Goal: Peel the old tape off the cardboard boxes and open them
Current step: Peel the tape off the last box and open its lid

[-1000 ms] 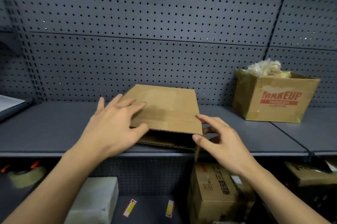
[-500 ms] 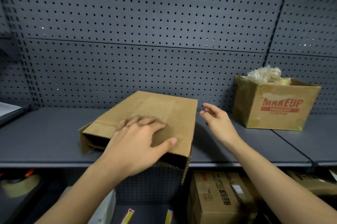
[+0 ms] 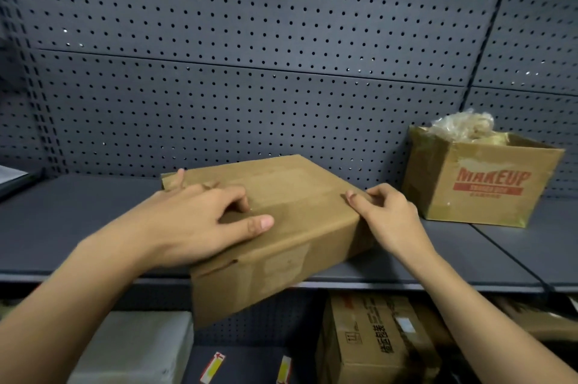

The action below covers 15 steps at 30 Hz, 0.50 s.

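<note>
A plain brown cardboard box [image 3: 297,227] lies at the centre of the frame on a flat grey metal shelf [image 3: 78,227]. It is turned at an angle, and its near corner juts out past the shelf's front edge. Paler strips run across its top and front faces.

The left hand [image 3: 187,224] lies on the box's top face near the left side. Its thumb stretches flat along the cardboard and its fingers are bent, tips against the surface; whether they pinch anything cannot be told. The right hand [image 3: 391,221] grips the box's right corner, thumb on top and fingers curled over the edge.

At the right of the frame, well apart on the same shelf, an open brown carton printed MAKEUP in red [image 3: 488,186] holds crumpled clear plastic [image 3: 459,127]. A grey perforated metal back panel [image 3: 250,39] fills the upper frame. Below the shelf sit a brown carton with dark printed characters [image 3: 375,346] and a white box [image 3: 131,349].
</note>
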### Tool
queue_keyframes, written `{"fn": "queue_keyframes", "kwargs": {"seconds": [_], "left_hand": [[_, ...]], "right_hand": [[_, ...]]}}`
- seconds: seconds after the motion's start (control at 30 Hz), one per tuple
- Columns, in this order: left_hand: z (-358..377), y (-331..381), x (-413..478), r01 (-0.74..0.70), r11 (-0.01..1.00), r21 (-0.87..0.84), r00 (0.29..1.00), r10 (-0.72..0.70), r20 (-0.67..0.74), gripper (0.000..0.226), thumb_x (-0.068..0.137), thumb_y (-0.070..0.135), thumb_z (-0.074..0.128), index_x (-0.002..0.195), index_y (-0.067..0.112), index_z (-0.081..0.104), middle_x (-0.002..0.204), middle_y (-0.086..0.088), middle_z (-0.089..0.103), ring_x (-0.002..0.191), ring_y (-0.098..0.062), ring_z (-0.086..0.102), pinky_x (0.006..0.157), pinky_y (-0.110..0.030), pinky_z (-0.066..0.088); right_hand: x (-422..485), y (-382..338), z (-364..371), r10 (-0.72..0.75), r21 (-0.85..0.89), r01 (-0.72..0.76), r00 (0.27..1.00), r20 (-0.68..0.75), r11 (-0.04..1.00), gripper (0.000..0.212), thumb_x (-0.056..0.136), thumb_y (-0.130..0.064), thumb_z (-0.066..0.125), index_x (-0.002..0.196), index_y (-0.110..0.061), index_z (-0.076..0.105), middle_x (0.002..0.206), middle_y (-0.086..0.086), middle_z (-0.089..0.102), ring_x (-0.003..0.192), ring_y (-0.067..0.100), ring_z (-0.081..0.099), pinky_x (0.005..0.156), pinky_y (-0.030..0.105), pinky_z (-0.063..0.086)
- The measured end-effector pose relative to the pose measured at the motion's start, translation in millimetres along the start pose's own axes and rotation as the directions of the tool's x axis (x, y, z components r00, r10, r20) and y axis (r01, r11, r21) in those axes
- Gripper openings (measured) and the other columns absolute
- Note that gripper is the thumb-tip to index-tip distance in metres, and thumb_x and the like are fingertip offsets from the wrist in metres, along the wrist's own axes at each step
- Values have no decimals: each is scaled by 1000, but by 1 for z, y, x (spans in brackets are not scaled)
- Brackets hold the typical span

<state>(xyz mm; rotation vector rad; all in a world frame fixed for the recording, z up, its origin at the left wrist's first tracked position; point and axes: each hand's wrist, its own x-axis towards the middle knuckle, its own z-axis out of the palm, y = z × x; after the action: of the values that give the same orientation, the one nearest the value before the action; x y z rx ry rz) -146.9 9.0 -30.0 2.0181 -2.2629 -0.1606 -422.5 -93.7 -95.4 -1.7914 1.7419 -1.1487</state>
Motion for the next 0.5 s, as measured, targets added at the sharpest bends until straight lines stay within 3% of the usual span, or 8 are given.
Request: {"fn": "queue_keyframes", "kwargs": {"seconds": [0.07, 0.2, 0.3, 0.37, 0.43, 0.5], "left_hand": [[0, 10, 1, 50, 998, 44, 998, -51, 20, 78, 65, 95, 9, 112, 43, 42, 134, 4, 50, 136, -34, 31, 107, -51, 28], [2, 22, 10, 86, 995, 47, 992, -90, 94, 82, 72, 88, 20, 140, 44, 31, 154, -14, 34, 148, -33, 14, 118, -51, 10], [5, 16, 21, 9, 995, 99, 990, -23, 139, 90, 72, 88, 19, 152, 49, 13, 165, -2, 14, 152, -27, -1, 121, -49, -3], [8, 6, 27, -26, 997, 69, 984, 14, 178, 79, 80, 82, 21, 152, 52, 9, 166, 7, 3, 153, -20, -6, 122, -48, -6], [7, 2, 29, -68, 998, 5, 985, 66, 159, 58, 96, 63, 34, 151, 54, 15, 165, 15, 3, 152, -15, -5, 123, -46, -5], [9, 5, 27, -134, 987, -85, 987, 141, 73, 48, 104, 38, 42, 148, 51, 29, 160, 22, 15, 150, -8, 5, 123, -38, 1]], "right_hand": [[-13, -1, -2, -2, -49, 1, 1000, -7, 999, 53, 78, -78, 50, 97, -29, 54, 103, -4, 62, 102, 22, 55, 80, 43, 48], [-40, -11, -7, -19, -60, 22, 998, 55, 998, 59, 79, -80, 44, 106, -28, 49, 107, -4, 58, 106, 23, 53, 87, 46, 48], [-55, -19, -9, -19, -49, 24, 995, 101, 999, 60, 79, -78, 48, 112, -28, 49, 108, -5, 56, 106, 20, 52, 86, 41, 47], [-62, -22, -11, -39, -17, 41, 993, 113, 999, 53, 82, -72, 51, 111, -27, 50, 104, -9, 58, 103, 17, 55, 84, 38, 48], [-69, -23, -12, -85, 3, 86, 990, 114, 996, 42, 87, -66, 53, 106, -29, 53, 99, -10, 62, 95, 10, 59, 79, 33, 50], [-77, -25, -12, -152, 57, 145, 981, 124, 988, 23, 95, -51, 53, 99, -29, 58, 90, -8, 67, 84, 8, 62, 70, 25, 48]]}}
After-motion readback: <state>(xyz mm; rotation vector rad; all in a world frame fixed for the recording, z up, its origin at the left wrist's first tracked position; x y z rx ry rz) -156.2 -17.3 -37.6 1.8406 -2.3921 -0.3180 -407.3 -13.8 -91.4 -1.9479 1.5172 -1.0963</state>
